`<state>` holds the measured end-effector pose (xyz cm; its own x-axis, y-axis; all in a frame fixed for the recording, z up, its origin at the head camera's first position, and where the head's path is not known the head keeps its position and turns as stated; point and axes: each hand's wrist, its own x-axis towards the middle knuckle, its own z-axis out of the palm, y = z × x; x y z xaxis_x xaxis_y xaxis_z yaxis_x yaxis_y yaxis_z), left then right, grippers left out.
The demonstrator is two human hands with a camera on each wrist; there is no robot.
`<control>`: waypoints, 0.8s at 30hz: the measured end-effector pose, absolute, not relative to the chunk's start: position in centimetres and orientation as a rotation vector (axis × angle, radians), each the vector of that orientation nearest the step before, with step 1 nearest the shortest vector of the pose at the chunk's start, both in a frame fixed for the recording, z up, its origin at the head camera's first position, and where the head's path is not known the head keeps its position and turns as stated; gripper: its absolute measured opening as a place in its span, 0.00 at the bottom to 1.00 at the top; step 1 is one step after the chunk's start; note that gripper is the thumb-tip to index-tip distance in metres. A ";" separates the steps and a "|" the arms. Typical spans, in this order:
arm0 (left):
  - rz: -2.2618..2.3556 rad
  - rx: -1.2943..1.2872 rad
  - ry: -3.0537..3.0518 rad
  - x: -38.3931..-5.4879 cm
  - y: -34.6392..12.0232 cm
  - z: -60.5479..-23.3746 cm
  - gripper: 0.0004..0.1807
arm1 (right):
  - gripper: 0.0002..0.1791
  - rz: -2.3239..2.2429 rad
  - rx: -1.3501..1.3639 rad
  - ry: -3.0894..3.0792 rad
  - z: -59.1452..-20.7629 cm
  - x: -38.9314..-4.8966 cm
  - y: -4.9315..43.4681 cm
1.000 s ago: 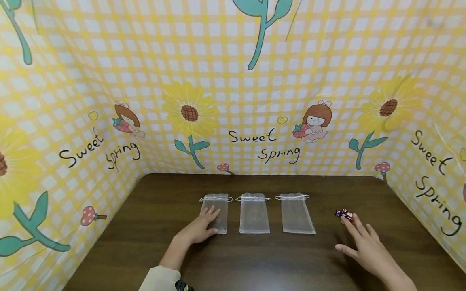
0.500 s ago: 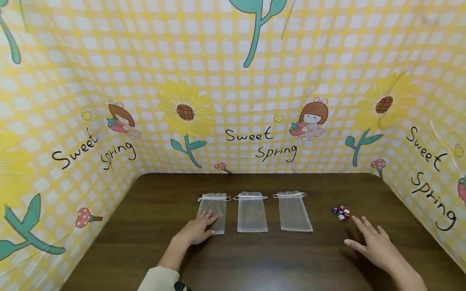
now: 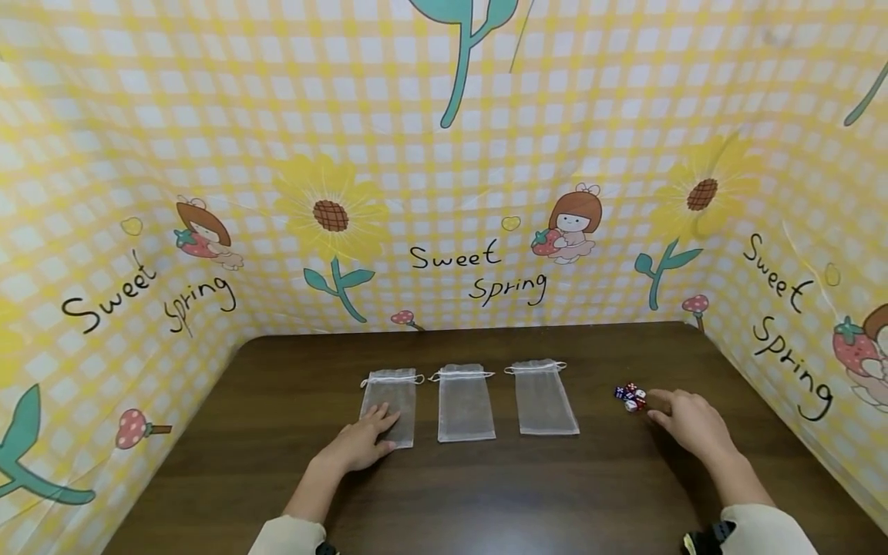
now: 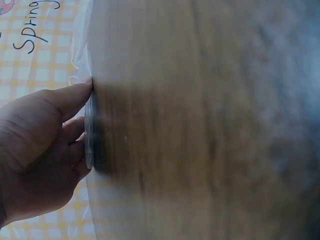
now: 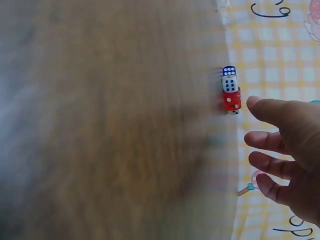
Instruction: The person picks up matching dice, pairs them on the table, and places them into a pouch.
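Observation:
Three sheer white drawstring bags lie flat side by side: the left bag (image 3: 402,397), the middle bag (image 3: 466,405) and the right bag (image 3: 545,401). My left hand (image 3: 355,447) rests on the lower part of the left bag, fingers spread. In the left wrist view, the left hand (image 4: 42,145) touches the bag's edge with its thumb. To the right is a small cluster of red, blue and white dice (image 3: 630,398). My right hand (image 3: 695,425) hovers just right of them, holding nothing. The right wrist view shows the thumb of the right hand (image 5: 295,150) apart from the dice (image 5: 230,90).
A dark brown wooden table (image 3: 486,493) carries everything. Behind it and at both sides hangs a yellow checked cloth (image 3: 444,177) printed with flowers and "Sweet Spring". Wooden tabletop lies between the right bag and the dice.
My right hand has drawn back from over the dice, then come to their right side with its fingers more bent. The left hand stays on its bag. The head view has shifted slightly.

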<state>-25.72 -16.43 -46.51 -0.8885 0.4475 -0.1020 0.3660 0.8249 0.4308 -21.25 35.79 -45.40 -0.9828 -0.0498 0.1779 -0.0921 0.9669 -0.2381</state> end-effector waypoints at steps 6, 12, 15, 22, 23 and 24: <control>0.587 0.653 2.808 -25.8 -16.6 -46.6 0.29 | 0.13 0.337 0.117 -2.930 -45.9 -22.5 35.6; 0.593 0.648 2.803 -25.8 -16.6 -46.5 0.29 | 0.15 0.352 0.116 -2.965 -46.3 -23.2 35.4; 0.596 0.642 2.798 -25.8 -16.6 -46.5 0.29 | 0.15 0.331 0.113 -2.968 -46.5 -23.3 35.3; 0.588 0.633 2.800 -25.8 -16.7 -46.8 0.29 | 0.11 0.294 0.139 -2.893 -46.4 -23.1 35.1; 0.585 0.633 2.801 -25.8 -16.7 -46.8 0.29 | 0.11 0.288 0.140 -2.886 -46.3 -23.1 35.1; 0.580 0.633 2.803 -25.9 -16.8 -46.8 0.29 | 0.11 0.284 0.140 -2.878 -46.2 -23.0 35.1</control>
<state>-25.86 -16.75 -46.82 -0.8859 0.4495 -0.1144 0.3671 0.8303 0.4194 -23.01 35.13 -46.21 -0.9651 -0.0709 0.2520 -0.1189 0.9764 -0.1803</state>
